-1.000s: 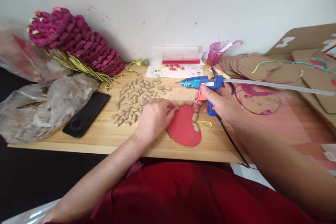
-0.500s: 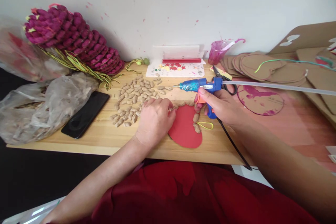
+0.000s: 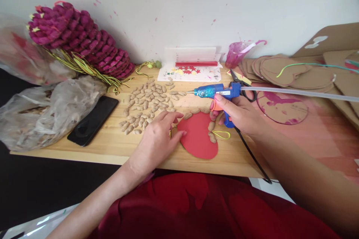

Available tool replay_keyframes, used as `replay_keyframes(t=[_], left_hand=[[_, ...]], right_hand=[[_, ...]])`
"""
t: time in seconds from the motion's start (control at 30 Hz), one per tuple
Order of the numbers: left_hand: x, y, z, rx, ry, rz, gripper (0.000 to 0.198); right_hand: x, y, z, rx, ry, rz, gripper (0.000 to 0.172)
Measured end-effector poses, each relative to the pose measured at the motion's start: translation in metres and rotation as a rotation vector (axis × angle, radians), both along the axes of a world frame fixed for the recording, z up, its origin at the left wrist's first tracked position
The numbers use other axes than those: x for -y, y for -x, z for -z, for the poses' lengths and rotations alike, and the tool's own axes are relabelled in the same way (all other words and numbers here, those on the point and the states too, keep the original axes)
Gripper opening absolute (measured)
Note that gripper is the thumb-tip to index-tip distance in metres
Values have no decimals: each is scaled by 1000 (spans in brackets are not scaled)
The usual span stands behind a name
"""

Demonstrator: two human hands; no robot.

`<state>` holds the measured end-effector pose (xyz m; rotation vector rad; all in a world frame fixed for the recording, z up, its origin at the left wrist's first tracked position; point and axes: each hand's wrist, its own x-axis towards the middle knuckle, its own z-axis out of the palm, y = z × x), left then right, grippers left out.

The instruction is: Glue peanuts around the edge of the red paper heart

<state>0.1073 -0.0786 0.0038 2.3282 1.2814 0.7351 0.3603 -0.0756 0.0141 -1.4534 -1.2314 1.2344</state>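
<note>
My right hand (image 3: 238, 114) is wrapped round a blue glue gun (image 3: 214, 91), its metal tip pointing left and a clear glue stick (image 3: 280, 91) trailing from its back. Below it on the table lies a red round piece (image 3: 199, 138) with peanuts (image 3: 212, 137) along its top and right edges. A yellow loop of cord (image 3: 223, 134) sticks out at the right of this piece. My left hand (image 3: 158, 134) is at the left edge of the red piece, thumb and fingers apart, thumb tip over the red surface. Nothing shows between those fingers.
Loose peanuts (image 3: 148, 99) lie beyond my left hand. A phone (image 3: 92, 121) and a plastic bag (image 3: 53, 114) are at left, under a stack of purple peanut-covered discs (image 3: 81, 41). Scissors (image 3: 249, 93), cardboard pieces (image 3: 280, 69) and a stained cup (image 3: 234, 56) stand right; small stars (image 3: 189, 70) lie at back.
My left hand has drawn back a little to the left and its fingers have spread, so a peanut at the red piece's upper left edge now shows. My right hand keeps hold of the glue gun.
</note>
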Motion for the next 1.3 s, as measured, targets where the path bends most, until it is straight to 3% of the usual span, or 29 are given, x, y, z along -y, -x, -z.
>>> replay_keyframes(t=[0.17, 0.43, 0.67, 0.73, 0.87, 1.13, 1.3], left_hand=[[-1, 0, 11, 5, 43, -45, 37], [-8, -5, 5, 8, 44, -38, 34], [-8, -11, -2, 25, -11, -23, 8], [-5, -9, -1, -15, -12, 6, 21], [-1, 1, 5, -110, -25, 72, 71], [-9, 10, 8, -112, -71, 115, 72], [-12, 21, 7, -142, -64, 240, 100]], right_hand=[[0, 0, 2, -55, 3, 0, 58], [1, 2, 0, -74, -1, 3, 59], [-1, 1, 5, -57, -3, -18, 59], [-1, 1, 5, -59, -8, -18, 59], [1, 2, 3, -40, -9, -36, 58], [1, 0, 2, 13, -7, -13, 59], [1, 0, 3, 16, -16, -20, 59]])
